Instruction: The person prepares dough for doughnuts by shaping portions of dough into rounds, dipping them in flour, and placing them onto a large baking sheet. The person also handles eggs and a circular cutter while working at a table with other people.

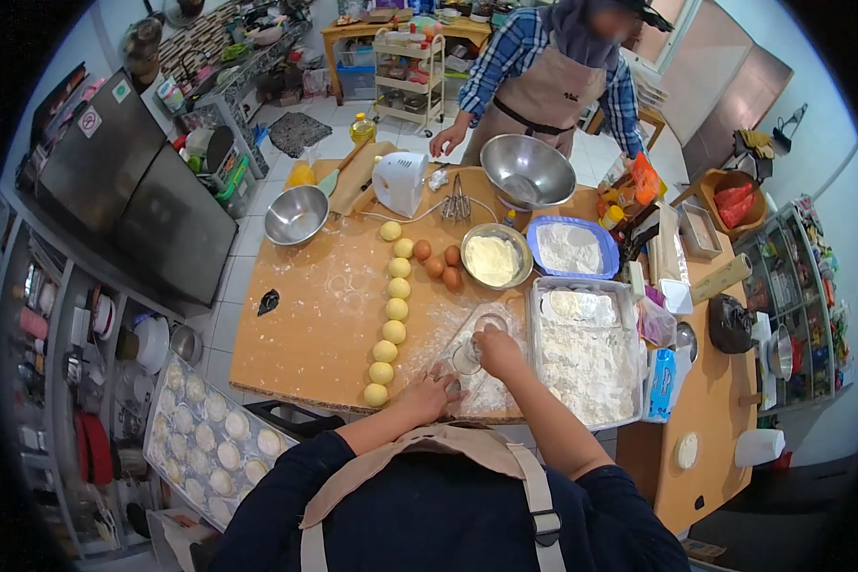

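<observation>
A flour-dusted flat sheet (pixel 491 393) lies at the table's near edge in front of me, with a pale round shape (pixel 465 359) on it that may be flattened dough. My right hand (pixel 494 349) is over that sheet, its fingers curled down beside the round shape; what they grip, if anything, is too small to make out. At the sheet's left edge rests my left hand (pixel 437 393), fingers partly stretched toward the round shape. A column of yellow dough balls (pixel 396 309) runs up the table to the left. Close on the right stands a plastic tub of flour (pixel 589 357).
Brown eggs (pixel 436 267), a bowl of pale yellow powder (pixel 494 257) and a blue-rimmed tray of flour (pixel 572 246) stand farther back. A hand mixer (pixel 399 183) and steel bowls (pixel 527 172) are near a co-worker (pixel 553 86). A tray of floured rounds (pixel 217 434) sits lower left.
</observation>
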A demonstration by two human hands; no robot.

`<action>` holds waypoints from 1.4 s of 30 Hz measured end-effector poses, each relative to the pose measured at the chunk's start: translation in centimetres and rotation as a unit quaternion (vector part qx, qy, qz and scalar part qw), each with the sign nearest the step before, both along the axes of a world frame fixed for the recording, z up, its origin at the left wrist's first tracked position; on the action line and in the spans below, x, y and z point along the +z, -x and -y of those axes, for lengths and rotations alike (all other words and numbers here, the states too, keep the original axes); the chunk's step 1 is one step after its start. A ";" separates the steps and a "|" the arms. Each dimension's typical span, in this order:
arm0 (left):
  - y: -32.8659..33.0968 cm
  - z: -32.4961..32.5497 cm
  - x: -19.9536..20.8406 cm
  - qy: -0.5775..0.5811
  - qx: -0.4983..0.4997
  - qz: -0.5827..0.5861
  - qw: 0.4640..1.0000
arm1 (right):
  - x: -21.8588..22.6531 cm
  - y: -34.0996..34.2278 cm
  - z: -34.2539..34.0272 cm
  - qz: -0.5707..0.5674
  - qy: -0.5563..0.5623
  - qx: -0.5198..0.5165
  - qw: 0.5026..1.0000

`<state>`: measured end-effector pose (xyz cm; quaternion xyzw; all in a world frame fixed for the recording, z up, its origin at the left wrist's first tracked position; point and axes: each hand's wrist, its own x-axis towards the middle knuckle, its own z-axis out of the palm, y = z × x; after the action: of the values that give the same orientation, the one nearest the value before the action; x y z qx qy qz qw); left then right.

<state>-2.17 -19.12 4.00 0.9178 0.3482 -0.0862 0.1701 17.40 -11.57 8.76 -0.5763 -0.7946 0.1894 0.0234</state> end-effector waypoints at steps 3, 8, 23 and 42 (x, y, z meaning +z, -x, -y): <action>0.0 0.0 -0.2 0.003 0.014 0.010 1.000 | -0.1 1.2 0.9 0.007 0.003 0.021 1.000; 0.2 0.0 0.5 0.001 0.005 0.004 1.000 | -0.4 2.0 1.3 0.026 0.025 0.037 0.999; 0.5 0.2 0.1 0.011 0.016 0.035 0.999 | -1.0 2.9 2.0 0.015 0.018 0.027 0.999; 0.2 0.2 0.2 0.016 0.005 -0.008 1.000 | 1.4 0.9 1.1 -0.046 0.007 -0.028 0.999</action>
<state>-2.32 -19.33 4.15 0.9125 0.3527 -0.0988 0.1824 16.52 -12.65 10.12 -0.5888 -0.7752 0.2204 0.0615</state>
